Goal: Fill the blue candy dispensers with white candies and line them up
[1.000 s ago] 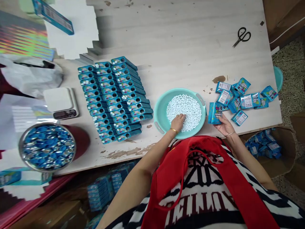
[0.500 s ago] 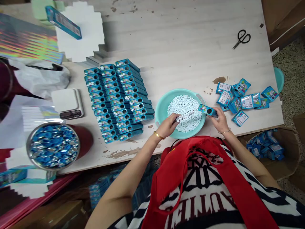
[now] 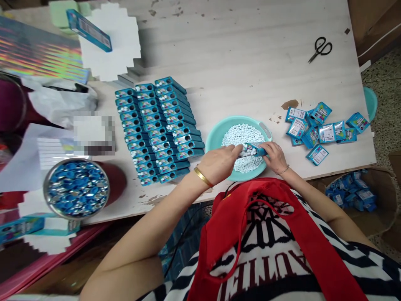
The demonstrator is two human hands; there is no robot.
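Observation:
My left hand is closed on a small scoop that carries white candies; much of the scoop is hidden by the fingers. My right hand grips a small blue box, tilted over the bowl. The scoop's tip meets the box's open end, where white candies are heaped. Under both hands stands a turquoise bowl holding many small white candies.
Left of the bowl stand rows of blue boxes with round holes in their tops. Blue packets and scissors lie to the right. A metal pot of blue-and-silver pieces sits near the left front edge; a carton stands below right.
My left hand has moved right with the loaded scoop. My right hand has brought the box left and turned it, so that scoop and box now meet over the bowl.

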